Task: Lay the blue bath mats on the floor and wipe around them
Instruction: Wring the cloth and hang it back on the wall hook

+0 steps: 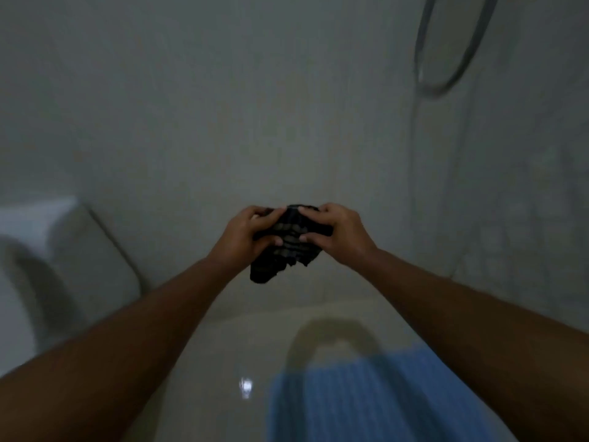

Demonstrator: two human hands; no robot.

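Both arms reach forward at chest height in a dim bathroom. My left hand (247, 232) and my right hand (334, 231) grip a dark striped cloth (287, 247) between them, thumbs on its near side, and the cloth hangs bunched below the fingers. A blue ribbed bath mat (366, 397) lies flat on the glossy pale floor at the bottom right, partly hidden by my right forearm. No other mat shows.
A white toilet with its cistern (86, 256) stands at the left. A shower hose loop (446, 59) hangs on the tiled wall at the upper right. The floor (223, 362) between toilet and mat reflects a light spot.
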